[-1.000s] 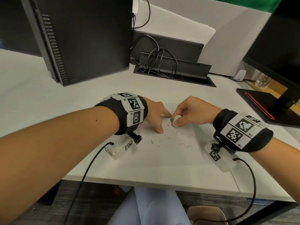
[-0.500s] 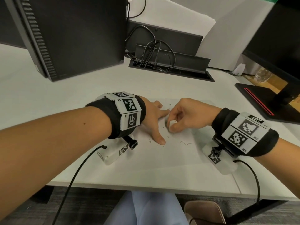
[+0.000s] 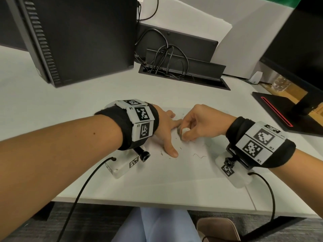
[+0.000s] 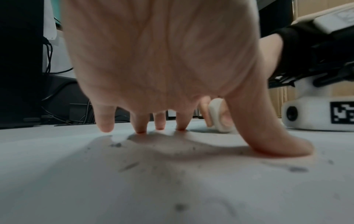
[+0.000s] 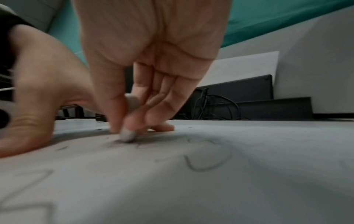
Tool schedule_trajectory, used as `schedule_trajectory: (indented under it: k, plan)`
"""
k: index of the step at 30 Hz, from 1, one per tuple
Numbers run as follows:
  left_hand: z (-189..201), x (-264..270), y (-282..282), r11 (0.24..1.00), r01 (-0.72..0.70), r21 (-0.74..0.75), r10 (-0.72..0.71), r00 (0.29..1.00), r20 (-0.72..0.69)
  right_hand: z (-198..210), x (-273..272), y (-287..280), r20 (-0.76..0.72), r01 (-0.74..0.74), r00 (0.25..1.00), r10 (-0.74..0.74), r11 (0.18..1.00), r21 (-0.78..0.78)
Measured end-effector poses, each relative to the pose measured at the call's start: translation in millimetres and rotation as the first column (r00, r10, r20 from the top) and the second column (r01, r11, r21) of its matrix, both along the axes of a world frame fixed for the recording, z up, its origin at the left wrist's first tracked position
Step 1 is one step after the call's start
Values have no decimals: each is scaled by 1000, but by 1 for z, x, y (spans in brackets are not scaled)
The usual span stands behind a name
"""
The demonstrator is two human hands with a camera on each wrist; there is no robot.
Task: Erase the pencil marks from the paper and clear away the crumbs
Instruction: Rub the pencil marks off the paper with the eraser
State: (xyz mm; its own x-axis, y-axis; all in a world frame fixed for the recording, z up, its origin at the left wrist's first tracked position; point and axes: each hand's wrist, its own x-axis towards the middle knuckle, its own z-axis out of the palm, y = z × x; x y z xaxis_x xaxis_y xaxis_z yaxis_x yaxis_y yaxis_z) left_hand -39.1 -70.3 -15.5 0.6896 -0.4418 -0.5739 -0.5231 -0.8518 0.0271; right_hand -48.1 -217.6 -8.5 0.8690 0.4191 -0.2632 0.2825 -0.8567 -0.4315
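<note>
A white sheet of paper [image 3: 183, 170] lies on the desk with faint pencil squiggles [image 3: 200, 155] and dark eraser crumbs [image 4: 116, 145]. My left hand [image 3: 168, 133] presses flat on the paper, fingers spread and thumb [image 4: 272, 136] down. My right hand [image 3: 197, 123] pinches a small white eraser [image 3: 185, 131] between thumb and fingers, its tip [image 5: 128, 136] rubbing the paper just right of my left index finger. In the left wrist view the eraser [image 4: 218, 115] shows behind my thumb. More pencil marks [image 5: 206, 162] lie in front of the right wrist.
A black computer tower [image 3: 78, 37] stands at the back left. A cable tray with black cables [image 3: 174, 67] sits behind the paper. A monitor base with a red stripe [image 3: 279, 116] is at the right. The desk's front edge [image 3: 157, 205] runs close to me.
The right hand rubbed the eraser back and forth, shifting slightly left toward my left index finger. Several squiggles near the eraser are gone. The left hand stayed pressed down.
</note>
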Motion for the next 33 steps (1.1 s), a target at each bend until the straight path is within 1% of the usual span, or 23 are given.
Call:
schedule_trajectory:
  k: [2, 4, 6, 9, 10, 12, 14, 17, 18, 21, 22, 25, 26, 28, 30, 33]
  plan:
    - [0, 0, 0, 1000, 4, 0, -4, 1000, 1, 0, -2, 1, -31, -2, 1000, 2, 1000, 27]
    - [0, 0, -1, 1000, 8, 9, -9, 1000, 13, 0, 3, -3, 34, 41, 999, -41, 999, 9]
    - [1, -1, 0, 1000, 7, 15, -7, 1000, 25, 1, 4, -3, 80, 44, 996, -42, 999, -25]
    - [2, -2, -1, 1000, 5, 3, -5, 1000, 13, 0, -6, 3, -4, -31, 1000, 31, 999, 10]
    - [2, -2, -1, 1000, 8, 5, -8, 1000, 11, 0, -7, 3, -18, -26, 999, 27, 999, 27]
    - [2, -1, -1, 1000, 10, 15, -11, 1000, 21, 2, -2, -1, 30, 18, 999, -19, 1000, 15]
    - [1, -1, -1, 1000, 5, 15, -6, 1000, 22, 3, -1, -2, 63, 26, 998, -25, 999, -20]
    - [0, -1, -1, 1000, 1, 16, -1, 1000, 16, 3, -11, -1, -27, -21, 999, 21, 1000, 4]
    - [0, 0, 0, 1000, 2, 18, -2, 1000, 17, 3, -11, -2, -29, -17, 999, 17, 1000, 8]
    - [2, -2, -1, 1000, 7, 15, -7, 1000, 30, 4, -4, -6, 76, 19, 997, -17, 1000, -24]
    - [2, -3, -2, 1000, 7, 16, -8, 999, 33, 4, -4, -5, 83, 17, 996, -15, 999, -32]
    - [3, -5, -2, 999, 5, 36, -7, 999, 40, 3, -12, -3, -9, -32, 999, 32, 999, -12]
    - [4, -5, -2, 999, 5, 45, -7, 999, 43, 3, -12, -4, -21, -22, 1000, 22, 1000, -1]
    - [5, -6, -4, 999, 3, 50, -6, 999, 48, 4, -7, -8, 37, 20, 999, -19, 1000, -10]
    - [7, -8, -4, 999, 0, 49, -3, 999, 52, 4, -4, -9, 94, 33, 995, -28, 998, -47]
    - [8, -9, -4, 998, 4, 62, -8, 998, 56, 3, -10, -6, 46, -17, 999, 20, 999, -47]
